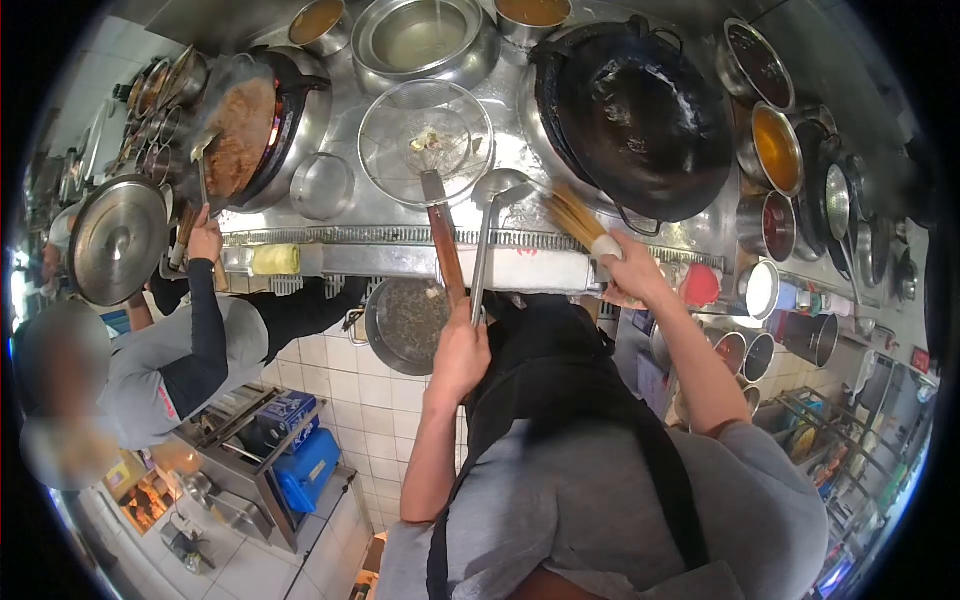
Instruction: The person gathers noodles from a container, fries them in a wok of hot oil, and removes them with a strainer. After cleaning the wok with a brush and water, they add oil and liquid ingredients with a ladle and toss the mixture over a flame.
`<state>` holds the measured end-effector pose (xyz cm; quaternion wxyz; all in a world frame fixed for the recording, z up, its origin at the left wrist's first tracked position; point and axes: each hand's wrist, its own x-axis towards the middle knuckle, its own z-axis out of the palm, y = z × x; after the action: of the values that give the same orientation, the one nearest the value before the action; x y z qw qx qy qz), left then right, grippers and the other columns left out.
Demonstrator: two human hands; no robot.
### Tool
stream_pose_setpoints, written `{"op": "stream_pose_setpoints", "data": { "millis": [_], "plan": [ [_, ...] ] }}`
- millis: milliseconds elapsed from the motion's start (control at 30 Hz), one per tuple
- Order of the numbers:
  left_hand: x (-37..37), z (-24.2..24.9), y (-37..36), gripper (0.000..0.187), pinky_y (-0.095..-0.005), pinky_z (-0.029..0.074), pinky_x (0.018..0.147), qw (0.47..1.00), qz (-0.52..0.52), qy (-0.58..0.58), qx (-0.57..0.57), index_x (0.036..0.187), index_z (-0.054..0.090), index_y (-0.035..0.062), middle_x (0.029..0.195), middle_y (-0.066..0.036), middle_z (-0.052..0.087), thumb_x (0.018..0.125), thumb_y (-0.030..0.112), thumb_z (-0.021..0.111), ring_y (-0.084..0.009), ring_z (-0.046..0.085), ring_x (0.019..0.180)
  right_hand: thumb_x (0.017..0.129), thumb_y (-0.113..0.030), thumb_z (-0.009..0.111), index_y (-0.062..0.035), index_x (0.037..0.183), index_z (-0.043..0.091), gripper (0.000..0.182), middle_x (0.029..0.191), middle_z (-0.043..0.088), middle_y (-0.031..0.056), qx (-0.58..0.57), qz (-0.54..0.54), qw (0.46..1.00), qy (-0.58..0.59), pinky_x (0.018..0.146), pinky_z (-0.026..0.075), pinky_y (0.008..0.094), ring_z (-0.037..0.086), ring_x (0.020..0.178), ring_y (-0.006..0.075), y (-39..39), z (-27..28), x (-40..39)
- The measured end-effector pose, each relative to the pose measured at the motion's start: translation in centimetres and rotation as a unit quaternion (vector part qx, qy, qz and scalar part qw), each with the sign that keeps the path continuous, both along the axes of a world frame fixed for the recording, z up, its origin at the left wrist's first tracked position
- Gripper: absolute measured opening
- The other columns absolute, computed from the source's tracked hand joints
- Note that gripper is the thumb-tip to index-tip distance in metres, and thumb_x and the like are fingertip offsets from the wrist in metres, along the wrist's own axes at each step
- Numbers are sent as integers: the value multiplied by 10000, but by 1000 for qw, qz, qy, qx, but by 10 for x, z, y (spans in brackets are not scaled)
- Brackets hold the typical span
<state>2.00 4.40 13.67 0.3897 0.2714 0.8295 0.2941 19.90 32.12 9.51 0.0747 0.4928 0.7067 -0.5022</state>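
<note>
My left hand [463,352] is closed round the handles of a wire strainer [385,140] and a metal ladle [502,186]. The strainer's wide round mesh lies over the steel stove top, with a few food scraps in it; its handle is wooden. Beside it, the ladle's bowl rests near the stove's front edge. In my right hand [630,265] is a bamboo wok brush [575,215], gripped at its white-wrapped end, the bristles slightly blurred. Just beyond the brush sits a large black wok [640,130], wet and shiny inside.
A co-worker [200,350] at the left holds a ladle over a wok of brown food [240,140]. A water pot [420,40] stands at the back. Sauce pots, one with orange liquid [776,148], line the right. A pan [405,325] is below the stove edge.
</note>
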Motion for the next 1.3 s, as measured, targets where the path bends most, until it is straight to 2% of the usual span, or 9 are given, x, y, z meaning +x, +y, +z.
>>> {"op": "stream_pose_setpoints", "data": {
  "millis": [233, 400, 533, 600, 767, 867, 1100, 1167, 1300],
  "plan": [
    [41, -41, 23, 464, -601, 507, 947, 994, -35, 101, 13, 1412, 397, -130, 1220, -462, 576, 985, 17, 503, -639, 602, 1058, 1031, -224, 576, 58, 1384, 481, 462, 1081, 633, 194, -350, -403, 823, 192, 810, 627, 448, 643, 835, 243, -61, -23, -21],
    [37, -2, 39, 346, -428, 548, 625, 965, 119, -232, -13, 1339, 457, -99, 1054, -263, 639, 1054, 94, 494, -341, 646, 712, 1035, -229, 571, 76, 1347, 477, 447, 1127, 606, 233, -472, -466, 673, 327, 762, 578, 356, 622, 899, 261, -72, -45, -59],
    [22, -20, 14, 291, -246, 400, 465, 775, 304, -538, 136, 1328, 474, -25, 960, -104, 588, 1080, 120, 520, -81, 434, 589, 1037, -266, 542, 85, 1339, 499, 465, 997, 652, 163, -520, -334, 702, 356, 666, 541, 301, 616, 738, 191, -69, -21, -58],
    [12, -33, -10, 304, -168, 389, 450, 514, 362, -729, 272, 1360, 439, -71, 1012, -129, 507, 1104, 92, 464, -45, 426, 619, 1032, -282, 544, 47, 1377, 506, 478, 933, 649, 116, -481, -276, 759, 341, 588, 524, 311, 595, 646, 164, -61, 2, -49],
    [6, 1, -34, 425, -163, 419, 426, 355, 374, -784, 346, 1490, 336, -118, 1103, -178, 454, 1124, 85, 405, -48, 439, 621, 1019, -288, 605, 7, 1508, 443, 594, 926, 636, 110, -402, -220, 815, 354, 506, 503, 316, 591, 634, 151, -40, 54, -14],
    [-17, 19, -21, 426, -156, 414, 413, 418, 361, -745, 374, 1488, 328, -120, 1080, -177, 448, 1122, 82, 409, -48, 443, 617, 1005, -281, 651, 16, 1562, 396, 681, 938, 638, 99, -348, -208, 849, 339, 506, 489, 293, 593, 631, 137, -24, 80, -3],
    [-56, -38, 33, 519, -307, 502, 541, 953, 211, -139, 168, 1512, 408, -97, 1029, -177, 681, 1035, 56, 543, -163, 603, 679, 934, -228, 691, -23, 1596, 410, 747, 1016, 689, 163, -134, -48, 976, 167, 689, 565, 393, 693, 781, 252, 2, 76, -5],
    [-59, -46, 46, 567, -403, 565, 827, 981, 113, 111, 108, 1517, 413, -112, 1137, -277, 716, 991, 36, 566, -331, 732, 969, 893, -158, 673, -37, 1573, 447, 726, 1059, 701, 224, 31, 91, 993, 61, 783, 569, 451, 707, 871, 347, 1, 55, -13],
    [-53, -16, 46, 532, -473, 502, 1008, 988, 95, 99, 73, 1483, 421, -132, 1239, -393, 656, 980, -5, 537, -504, 669, 1166, 816, -52, 620, -52, 1499, 531, 689, 1121, 699, 295, 227, 317, 918, -78, 920, 538, 527, 688, 1011, 470, 7, 24, -27]
  ]
}}
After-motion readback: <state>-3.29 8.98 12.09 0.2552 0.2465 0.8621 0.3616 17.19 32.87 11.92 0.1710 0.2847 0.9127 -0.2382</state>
